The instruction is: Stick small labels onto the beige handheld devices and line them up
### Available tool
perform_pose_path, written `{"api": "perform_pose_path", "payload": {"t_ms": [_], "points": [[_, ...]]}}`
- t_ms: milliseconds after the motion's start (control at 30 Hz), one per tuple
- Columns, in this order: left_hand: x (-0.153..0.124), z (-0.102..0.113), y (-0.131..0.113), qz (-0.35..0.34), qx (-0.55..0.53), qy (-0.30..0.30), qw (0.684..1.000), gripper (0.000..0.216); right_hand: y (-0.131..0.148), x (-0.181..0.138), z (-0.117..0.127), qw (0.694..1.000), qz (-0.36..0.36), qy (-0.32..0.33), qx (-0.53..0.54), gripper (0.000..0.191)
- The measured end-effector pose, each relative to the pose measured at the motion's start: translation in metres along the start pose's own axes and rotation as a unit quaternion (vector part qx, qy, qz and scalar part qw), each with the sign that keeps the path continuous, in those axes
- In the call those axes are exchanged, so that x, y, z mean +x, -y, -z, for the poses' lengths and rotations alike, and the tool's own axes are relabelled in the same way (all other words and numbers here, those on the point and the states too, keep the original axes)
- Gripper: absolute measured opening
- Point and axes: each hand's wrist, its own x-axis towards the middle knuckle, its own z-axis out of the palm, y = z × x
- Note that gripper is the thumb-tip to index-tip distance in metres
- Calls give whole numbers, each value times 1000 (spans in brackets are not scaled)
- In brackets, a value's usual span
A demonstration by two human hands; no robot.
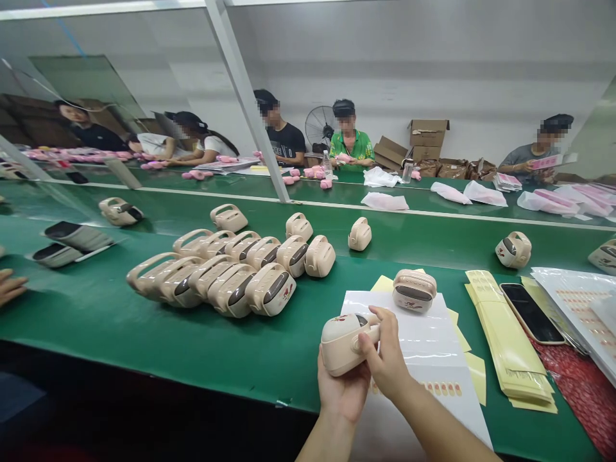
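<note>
With the left hand (pixel 342 394) cupped under the cream, rounded plastic device (pixel 341 353) near the white paper label sheet (pixel 428 353) and the right hand (pixel 389 360) closed on its handle (pixel 375 332), a loosened palm could let the smooth casing slip.

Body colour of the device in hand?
Held device: pale beige; shows best in the head view.

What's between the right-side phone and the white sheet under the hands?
Head view: a stack of yellow strips, plus yellow paper poking from under the sheet.
</note>
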Motion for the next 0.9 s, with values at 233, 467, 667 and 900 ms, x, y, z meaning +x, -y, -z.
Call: {"api": "perform_pose_path", "payload": {"t_ms": [233,467,667,900], "points": [[-5,-4,-4,9,-23,-31,999,32,-6,-7,-2,996,68,47,38,35],[-5,1,-15,-42,25,22,999,30,-15,-19,5,997,41,67,-8,49],[-7,1,-51,-229,55,-12,972,35,-14,-62,-15,966,-43,228,-114,17],[-16,-5,-57,-306,101,-58,945,27,-3,-62,-33,910,-53,330,-246,22]]}}
